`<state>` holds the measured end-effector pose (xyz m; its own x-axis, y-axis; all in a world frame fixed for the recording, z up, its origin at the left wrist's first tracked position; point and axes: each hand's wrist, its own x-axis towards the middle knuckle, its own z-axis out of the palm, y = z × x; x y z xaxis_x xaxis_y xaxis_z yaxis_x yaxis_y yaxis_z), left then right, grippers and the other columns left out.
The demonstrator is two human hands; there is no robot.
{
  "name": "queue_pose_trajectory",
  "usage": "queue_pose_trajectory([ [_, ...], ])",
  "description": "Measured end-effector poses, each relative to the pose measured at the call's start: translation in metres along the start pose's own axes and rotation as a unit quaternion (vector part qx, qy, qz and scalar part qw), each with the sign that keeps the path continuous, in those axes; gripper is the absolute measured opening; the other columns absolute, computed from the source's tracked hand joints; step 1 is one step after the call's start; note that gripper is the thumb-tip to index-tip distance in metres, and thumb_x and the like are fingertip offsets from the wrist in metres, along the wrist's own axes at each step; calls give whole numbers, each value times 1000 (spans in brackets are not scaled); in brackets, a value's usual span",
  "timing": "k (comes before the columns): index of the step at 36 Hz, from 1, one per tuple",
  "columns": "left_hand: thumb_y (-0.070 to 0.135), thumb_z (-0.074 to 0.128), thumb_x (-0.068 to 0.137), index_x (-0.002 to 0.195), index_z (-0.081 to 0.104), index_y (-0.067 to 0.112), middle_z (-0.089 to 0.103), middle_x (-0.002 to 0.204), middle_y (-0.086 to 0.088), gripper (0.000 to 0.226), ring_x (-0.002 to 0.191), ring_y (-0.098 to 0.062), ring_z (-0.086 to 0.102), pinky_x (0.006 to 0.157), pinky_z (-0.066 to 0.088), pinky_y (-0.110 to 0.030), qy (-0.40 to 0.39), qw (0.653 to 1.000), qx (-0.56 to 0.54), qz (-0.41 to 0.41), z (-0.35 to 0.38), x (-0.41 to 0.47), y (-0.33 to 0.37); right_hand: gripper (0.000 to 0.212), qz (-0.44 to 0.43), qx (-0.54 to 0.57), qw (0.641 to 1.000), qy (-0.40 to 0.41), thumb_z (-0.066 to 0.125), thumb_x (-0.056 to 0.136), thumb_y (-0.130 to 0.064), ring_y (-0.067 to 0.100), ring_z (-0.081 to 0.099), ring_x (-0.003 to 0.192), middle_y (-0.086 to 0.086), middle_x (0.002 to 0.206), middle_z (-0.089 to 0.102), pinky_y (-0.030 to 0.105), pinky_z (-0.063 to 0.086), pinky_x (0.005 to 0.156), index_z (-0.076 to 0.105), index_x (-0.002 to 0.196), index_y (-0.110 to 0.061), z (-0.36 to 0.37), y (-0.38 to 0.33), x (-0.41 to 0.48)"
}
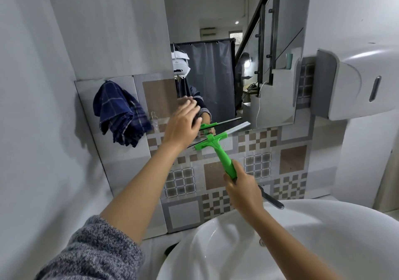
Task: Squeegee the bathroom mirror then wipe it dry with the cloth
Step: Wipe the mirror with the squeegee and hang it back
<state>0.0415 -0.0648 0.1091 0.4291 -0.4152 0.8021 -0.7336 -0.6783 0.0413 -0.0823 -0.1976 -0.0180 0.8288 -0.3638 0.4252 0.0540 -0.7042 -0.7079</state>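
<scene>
right hand (pixel 241 188) fisted round green plastic squeegee (pixel 218 148), blade at bottom edge of wall mirror (pixel 216 74). left hand (pixel 183 122) spread, empty, near glass. dark blue checked cloth (pixel 121 115) hangs left. risk: left palm smudges cleaned glass; tilted blade leaves streaks.

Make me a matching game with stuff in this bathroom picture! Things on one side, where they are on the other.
Things:
1. squeegee
2. cloth
3. sink
4. left hand

Places:
A. hanging on the wall, left of the mirror
B. at the bottom, below the tiles
C. held in the right hand
D. open, raised near the mirror's lower left corner

Pairs: 1-C, 2-A, 3-B, 4-D
</scene>
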Motion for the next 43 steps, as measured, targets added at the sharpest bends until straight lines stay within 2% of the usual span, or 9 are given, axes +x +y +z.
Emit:
queue_pose_trajectory([
  [2,21,50,94,129,51,6,44,141,-10,38,136,-22,33,112,20,-31,-16,999,-26,29,-1,-5,13,28,-22,-21,999,-14,49,94,-30,15,51,52,0,66,57,37,53,52,43,121,-28,-9,-1,2],
  [5,22,53,93,123,57,7,51,136,-9,34,133,-21,38,107,18,-21,-54,994,-56,74,-4,-13,28,39,-60,-53,996,-41,49,95,-32,11,51,52,-3,71,57,27,47,49,39,132,-26,-27,-3,10],
  [9,27,50,95,128,53,12,50,137,-4,37,132,-15,38,109,25,-27,-151,982,-88,77,-6,-26,38,46,-112,-117,985,-58,50,94,-35,5,47,51,-5,75,55,16,38,44,38,137,-23,-61,-11,23],
  [12,27,47,96,133,48,13,49,138,-4,40,132,-15,38,109,29,-32,-164,979,-88,88,-8,-33,40,45,-148,-152,974,-76,50,94,-37,6,48,52,-5,75,54,22,47,50,41,135,-22,-87,-16,31],
  [19,24,53,93,130,50,11,59,127,-7,39,120,-19,51,103,39,-33,-119,979,-91,138,-13,-38,45,51,-232,-236,935,-130,50,91,-45,9,58,70,-4,100,67,27,52,68,38,139,-32,-129,-27,50],
  [27,16,56,91,124,54,5,64,106,-11,35,97,-21,58,86,49,-31,-31,989,-109,97,-22,-51,49,37,-319,-298,896,-85,45,92,-50,10,52,76,-11,92,58,25,41,58,44,128,-41,-141,-49,64],
  [32,40,39,93,123,55,5,63,104,-10,49,93,-19,58,80,48,-31,10,992,-118,32,-33,-67,44,33,-366,-270,890,-40,49,90,-49,16,52,92,-10,92,60,31,39,76,55,118,-33,-127,-62,72],
  [39,38,42,94,121,56,7,64,106,-7,44,96,-19,57,85,47,-34,113,988,-91,-62,-40,-97,35,51,-391,-135,908,60,68,80,-39,23,51,112,5,117,63,45,42,100,61,121,-12,-84,-76,70],
  [43,31,47,92,119,56,7,63,102,-6,37,94,-16,55,84,43,-27,184,971,-73,-135,-38,-114,38,64,-332,-31,936,113,73,77,-33,33,35,133,17,138,45,42,29,110,52,131,-6,-49,-87,55],
])
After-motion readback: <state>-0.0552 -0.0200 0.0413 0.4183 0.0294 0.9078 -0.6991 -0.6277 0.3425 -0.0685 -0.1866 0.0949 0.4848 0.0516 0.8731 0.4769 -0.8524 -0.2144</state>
